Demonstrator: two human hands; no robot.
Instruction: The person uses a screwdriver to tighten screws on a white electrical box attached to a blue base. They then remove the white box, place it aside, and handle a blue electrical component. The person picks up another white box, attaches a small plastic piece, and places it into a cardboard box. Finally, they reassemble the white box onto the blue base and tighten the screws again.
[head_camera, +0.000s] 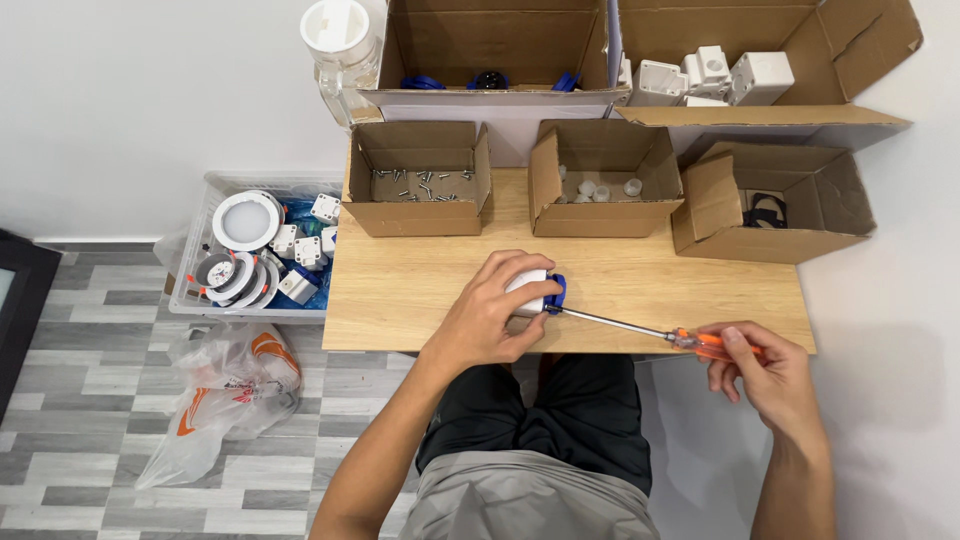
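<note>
Matt wooden table (420, 290), cardboard boxes (420, 215)

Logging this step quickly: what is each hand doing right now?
Left hand: closed on a small white plastic housing with a blue part, on the wooden table.
Right hand: closed on the orange-handled screwdriver.

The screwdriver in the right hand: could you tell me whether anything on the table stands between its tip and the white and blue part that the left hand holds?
Nothing visible does. The screwdriver runs from the right hand straight to the blue side of the white part, which the left hand grips on the table. The cardboard boxes stand farther back.
</note>
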